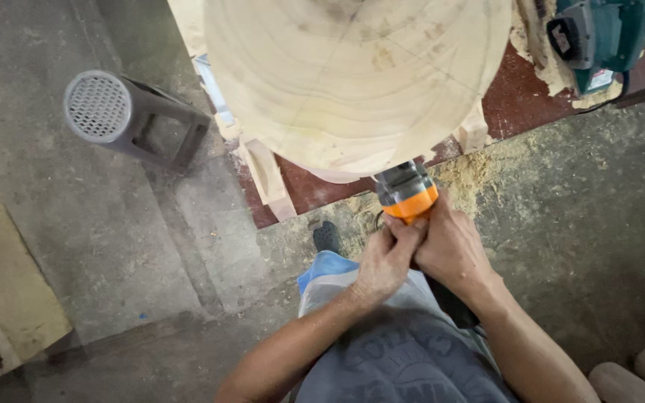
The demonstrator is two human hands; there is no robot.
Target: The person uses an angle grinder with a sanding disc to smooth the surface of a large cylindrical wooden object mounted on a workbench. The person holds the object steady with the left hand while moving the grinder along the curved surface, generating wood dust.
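Hands meet low: left hand (384, 257) and right hand (451, 246) both curl fingers tight round an orange power tool (407, 195), just beyond them the round wood slab (356, 75).

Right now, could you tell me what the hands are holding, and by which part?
Both hands, left hand and right hand, clasp the orange power tool by its rear body, below the round wood slab.

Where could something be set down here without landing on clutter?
Bare concrete floor lies between the grey stool and the person's left hand. Crowded: the workbench, filled by the round wood slab, green planer and sawdust.
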